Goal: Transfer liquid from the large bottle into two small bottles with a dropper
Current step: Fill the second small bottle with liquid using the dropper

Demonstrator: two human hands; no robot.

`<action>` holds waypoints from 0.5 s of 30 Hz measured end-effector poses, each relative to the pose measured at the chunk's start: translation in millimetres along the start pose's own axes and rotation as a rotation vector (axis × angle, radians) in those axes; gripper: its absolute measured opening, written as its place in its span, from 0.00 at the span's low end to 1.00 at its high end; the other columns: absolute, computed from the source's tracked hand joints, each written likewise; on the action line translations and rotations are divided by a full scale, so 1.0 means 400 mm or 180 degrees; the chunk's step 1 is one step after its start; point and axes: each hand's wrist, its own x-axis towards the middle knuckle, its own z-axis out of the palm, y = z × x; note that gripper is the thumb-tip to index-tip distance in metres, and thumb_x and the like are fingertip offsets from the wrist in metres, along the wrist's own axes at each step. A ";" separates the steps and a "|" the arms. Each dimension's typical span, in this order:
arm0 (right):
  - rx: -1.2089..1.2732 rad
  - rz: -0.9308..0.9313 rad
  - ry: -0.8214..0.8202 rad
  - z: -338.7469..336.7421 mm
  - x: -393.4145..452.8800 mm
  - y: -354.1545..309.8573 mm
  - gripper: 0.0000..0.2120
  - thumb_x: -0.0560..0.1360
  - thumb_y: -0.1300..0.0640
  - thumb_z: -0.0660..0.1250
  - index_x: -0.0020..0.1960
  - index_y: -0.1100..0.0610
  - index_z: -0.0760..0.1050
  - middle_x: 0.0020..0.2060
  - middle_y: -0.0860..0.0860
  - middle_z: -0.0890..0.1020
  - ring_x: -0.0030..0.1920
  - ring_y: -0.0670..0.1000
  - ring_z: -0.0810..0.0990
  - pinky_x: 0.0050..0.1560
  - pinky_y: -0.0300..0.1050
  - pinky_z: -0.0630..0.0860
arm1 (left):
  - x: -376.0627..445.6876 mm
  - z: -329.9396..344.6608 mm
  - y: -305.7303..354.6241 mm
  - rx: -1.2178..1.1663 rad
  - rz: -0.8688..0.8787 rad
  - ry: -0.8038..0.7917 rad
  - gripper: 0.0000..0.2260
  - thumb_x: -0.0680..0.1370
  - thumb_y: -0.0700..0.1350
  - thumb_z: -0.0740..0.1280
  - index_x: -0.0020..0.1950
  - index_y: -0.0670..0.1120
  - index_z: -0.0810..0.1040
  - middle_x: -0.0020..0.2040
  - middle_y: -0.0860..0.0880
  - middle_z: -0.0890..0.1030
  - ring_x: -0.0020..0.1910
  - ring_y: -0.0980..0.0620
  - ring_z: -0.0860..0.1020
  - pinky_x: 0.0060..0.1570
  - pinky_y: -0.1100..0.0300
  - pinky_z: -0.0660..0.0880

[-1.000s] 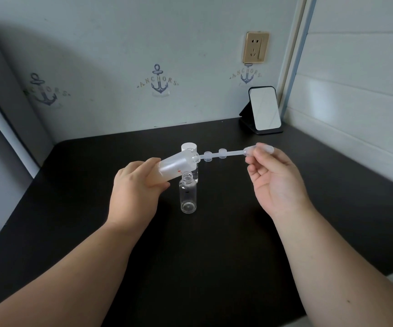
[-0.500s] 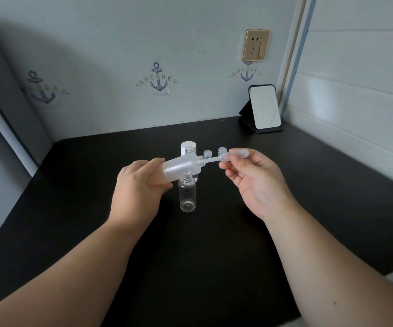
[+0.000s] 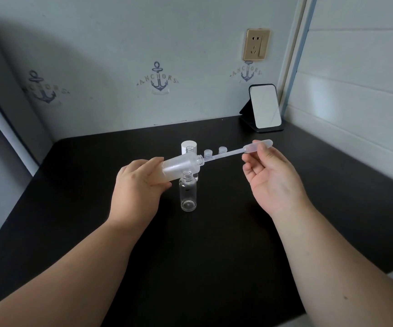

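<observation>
Bench (image 3: pixel 214 267) top is black and sits under both hands. Far behind the right hand (image 3: pixel 273 182) a small mirror (image 3: pixel 265 107) leans near the wall. The left hand (image 3: pixel 136 187) has its fingers wrapped round the large bottle (image 3: pixel 181 167), which is tipped on its side in the air with its open mouth turned toward the right hand. The right hand pinches the dropper (image 3: pixel 238 152) at its fat bulb end, and the thin tip goes into the mouth of the large bottle. Just below the large bottle a clear small bottle (image 3: pixel 187 193) stands open on the bench between the hands. A second small bottle (image 3: pixel 190 149) stands behind it, mostly hidden. A white cap (image 3: pixel 188 144) stands behind that. Two tiny caps (image 3: pixel 214 152) sit beyond the dropper.
</observation>
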 end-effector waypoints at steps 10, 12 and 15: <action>0.0558 -0.0055 0.0638 -0.024 0.007 -0.018 0.12 0.78 0.57 0.71 0.37 0.53 0.86 0.41 0.50 0.86 0.40 0.47 0.84 0.43 0.38 0.79 | 0.006 -0.007 -0.002 -0.0057 -0.0258 -0.0028 0.24 0.74 0.46 0.76 0.69 0.54 0.77 0.57 0.59 0.74 0.62 0.50 0.72 0.60 0.58 0.67; 0.0665 -0.0097 0.0725 -0.029 0.007 -0.022 0.10 0.78 0.57 0.71 0.39 0.54 0.85 0.41 0.49 0.85 0.40 0.47 0.84 0.44 0.38 0.79 | 0.008 -0.009 -0.005 -0.0127 -0.0365 -0.0006 0.23 0.74 0.46 0.76 0.68 0.54 0.77 0.55 0.58 0.74 0.59 0.50 0.74 0.58 0.58 0.68; 0.0825 -0.0146 0.0845 -0.037 0.012 -0.023 0.05 0.79 0.58 0.71 0.44 0.57 0.82 0.40 0.50 0.85 0.39 0.47 0.83 0.43 0.39 0.79 | 0.011 -0.009 -0.005 -0.0205 -0.0500 0.0087 0.22 0.74 0.48 0.75 0.67 0.55 0.76 0.52 0.59 0.74 0.55 0.53 0.74 0.53 0.58 0.68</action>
